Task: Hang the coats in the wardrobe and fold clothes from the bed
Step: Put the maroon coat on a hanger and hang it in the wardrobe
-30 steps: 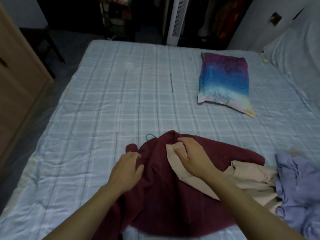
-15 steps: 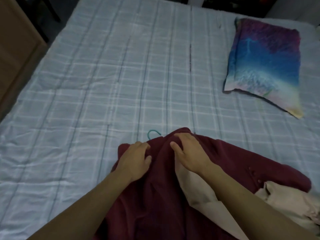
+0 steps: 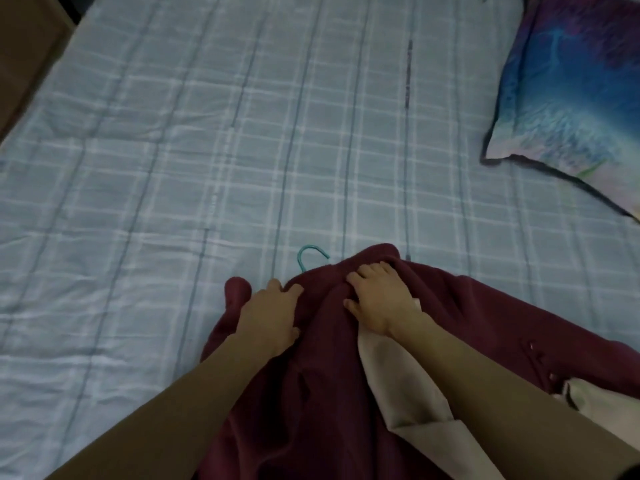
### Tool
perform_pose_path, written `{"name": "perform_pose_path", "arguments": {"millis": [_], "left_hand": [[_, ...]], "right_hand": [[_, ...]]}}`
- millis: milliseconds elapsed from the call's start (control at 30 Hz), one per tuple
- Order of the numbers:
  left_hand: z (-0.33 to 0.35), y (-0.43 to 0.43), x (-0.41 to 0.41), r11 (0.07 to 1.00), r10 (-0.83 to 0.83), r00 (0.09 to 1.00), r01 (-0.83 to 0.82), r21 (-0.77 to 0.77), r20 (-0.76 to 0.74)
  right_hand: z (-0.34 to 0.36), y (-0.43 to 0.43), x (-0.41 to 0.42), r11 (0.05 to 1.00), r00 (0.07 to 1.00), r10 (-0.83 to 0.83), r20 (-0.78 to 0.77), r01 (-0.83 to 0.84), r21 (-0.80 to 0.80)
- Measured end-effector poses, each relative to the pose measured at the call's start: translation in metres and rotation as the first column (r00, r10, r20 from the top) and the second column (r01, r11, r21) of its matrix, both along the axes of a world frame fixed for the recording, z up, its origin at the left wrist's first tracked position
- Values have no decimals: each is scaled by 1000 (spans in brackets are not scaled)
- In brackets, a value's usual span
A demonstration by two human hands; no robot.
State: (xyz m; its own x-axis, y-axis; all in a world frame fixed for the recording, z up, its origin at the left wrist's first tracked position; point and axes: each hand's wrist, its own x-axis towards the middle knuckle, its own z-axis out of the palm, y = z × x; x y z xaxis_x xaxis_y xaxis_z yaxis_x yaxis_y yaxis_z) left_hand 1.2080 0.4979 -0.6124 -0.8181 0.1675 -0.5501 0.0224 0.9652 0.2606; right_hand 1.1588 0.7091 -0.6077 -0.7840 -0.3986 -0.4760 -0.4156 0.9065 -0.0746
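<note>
A maroon coat (image 3: 311, 393) lies on the near part of the bed, with its beige lining (image 3: 405, 382) turned out along the middle. A teal hanger hook (image 3: 306, 254) sticks out from under the coat's top edge. My left hand (image 3: 272, 311) lies on the coat's left shoulder just below the hook, its fingers curled over the cloth. My right hand (image 3: 379, 299) grips a bunched fold at the collar, fingertips tucked into the fabric. The rest of the hanger is hidden under the coat.
The bed is covered by a pale blue checked sheet (image 3: 242, 150). A pillow (image 3: 571, 91) in blue and purple lies at the far right. More beige cloth (image 3: 595, 393) shows at the right edge. A brown wooden furniture side (image 3: 24, 46) stands at the far left.
My right hand has moved off the beige lining up to the coat's collar. My left hand has shifted up toward the hanger hook. The view has tilted down and come closer.
</note>
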Motion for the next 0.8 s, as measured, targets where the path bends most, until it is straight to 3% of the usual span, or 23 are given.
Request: {"name": "perform_pose_path", "arguments": {"millis": [233, 367, 567, 667, 800], "left_hand": [[10, -1, 26, 999, -35, 999, 35, -27, -5], [9, 1, 41, 994, -81, 990, 72, -81, -114], [15, 5, 54, 982, -183, 891, 187, -31, -415], [8, 5, 55, 991, -71, 955, 99, 85, -289], [-6, 0, 52, 998, 20, 986, -11, 56, -166]], "right_hand": [[12, 19, 40, 987, 994, -75, 81, 62, 150], [17, 23, 53, 976, 974, -215, 74, 211, 51], [6, 19, 45, 970, 975, -221, 33, 223, -97], [-4, 12, 40, 977, 982, -182, 52, 186, -103], [-14, 8, 34, 960, 975, -207, 77, 218, -176]]}}
